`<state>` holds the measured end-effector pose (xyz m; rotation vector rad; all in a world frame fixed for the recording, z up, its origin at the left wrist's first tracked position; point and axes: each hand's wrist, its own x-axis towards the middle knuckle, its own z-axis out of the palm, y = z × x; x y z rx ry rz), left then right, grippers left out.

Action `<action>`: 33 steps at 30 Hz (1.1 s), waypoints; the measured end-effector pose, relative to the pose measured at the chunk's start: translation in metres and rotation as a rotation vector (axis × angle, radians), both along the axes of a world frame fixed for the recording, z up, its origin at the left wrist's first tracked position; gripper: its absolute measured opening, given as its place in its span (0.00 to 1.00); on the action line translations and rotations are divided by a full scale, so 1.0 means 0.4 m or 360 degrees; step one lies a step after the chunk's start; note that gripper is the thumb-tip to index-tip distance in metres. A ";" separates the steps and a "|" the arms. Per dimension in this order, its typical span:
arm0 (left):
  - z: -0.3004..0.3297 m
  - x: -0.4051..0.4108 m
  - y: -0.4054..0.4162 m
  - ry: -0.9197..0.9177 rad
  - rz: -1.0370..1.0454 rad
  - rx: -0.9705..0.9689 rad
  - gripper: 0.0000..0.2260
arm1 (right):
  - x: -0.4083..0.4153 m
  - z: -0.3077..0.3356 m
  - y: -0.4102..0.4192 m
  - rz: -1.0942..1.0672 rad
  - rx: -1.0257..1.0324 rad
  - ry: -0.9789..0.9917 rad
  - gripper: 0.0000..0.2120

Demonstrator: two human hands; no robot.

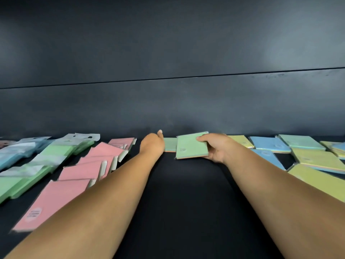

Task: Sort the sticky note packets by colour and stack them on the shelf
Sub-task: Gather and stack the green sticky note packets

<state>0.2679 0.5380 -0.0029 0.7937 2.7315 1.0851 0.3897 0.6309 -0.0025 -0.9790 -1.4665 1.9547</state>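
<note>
My right hand (214, 146) grips a light green sticky note packet (190, 146) by its right edge, thumb on top, holding it slightly tilted just above the dark shelf (186, 193). Behind it lies another green packet (170, 144) flat on the shelf. My left hand (152, 143) reaches to the left edge of that packet, thumb raised; its fingers are hidden behind the hand. Pink packets (89, 165) lie in an overlapping row at the left, with green packets (46, 161) further left.
Blue packets in clear wrap (16, 152) sit at the far left. On the right are loose blue (268, 143), yellow (317, 159) and teal (300, 142) packets, some overlapping. The shelf's dark back wall (186, 109) rises right behind everything.
</note>
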 end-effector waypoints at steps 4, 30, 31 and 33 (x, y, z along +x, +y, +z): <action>0.027 0.020 -0.041 -0.0150 0.0023 0.0216 0.22 | -0.037 0.006 -0.063 0.0039 0.0055 -0.0085 0.08; 0.088 0.462 -0.158 0.0592 -0.1130 0.0156 0.15 | 0.612 0.067 -0.134 -0.0085 0.1597 -0.1595 0.21; 0.075 0.508 -0.160 0.0646 -0.1177 0.0094 0.15 | 0.647 0.056 -0.134 -0.0098 0.1607 -0.1607 0.21; 0.044 0.591 -0.151 0.0674 -0.1233 -0.0006 0.16 | 0.706 0.039 -0.127 -0.0098 0.1672 -0.1618 0.22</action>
